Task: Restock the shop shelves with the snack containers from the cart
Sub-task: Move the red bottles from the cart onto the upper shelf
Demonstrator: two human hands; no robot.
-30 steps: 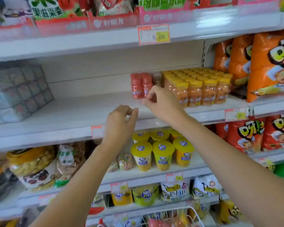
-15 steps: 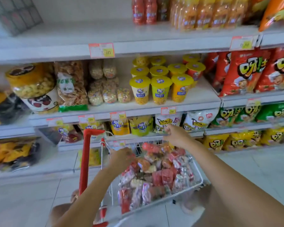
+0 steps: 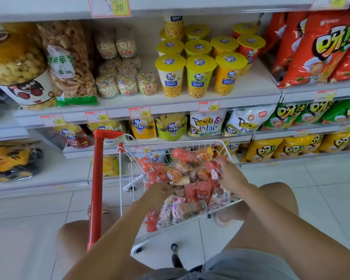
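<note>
Evidently grabbing stock: right hand (image 3: pixel 231 176) wrapped round small red-lidded clear jar (image 3: pixel 215 171), two o'clock in white wire cart basket (image 3: pixel 190 141); left hand (image 3: pixel 160 191) nine o'clock, grip unclear.

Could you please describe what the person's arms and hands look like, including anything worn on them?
The left forearm and right forearm are bare, with no sleeves in view. The left hand and right hand wear no gloves, and neither wrist shows a watch or bracelet. A small glint on the left fingers might be a ring, too small to tell.
</note>
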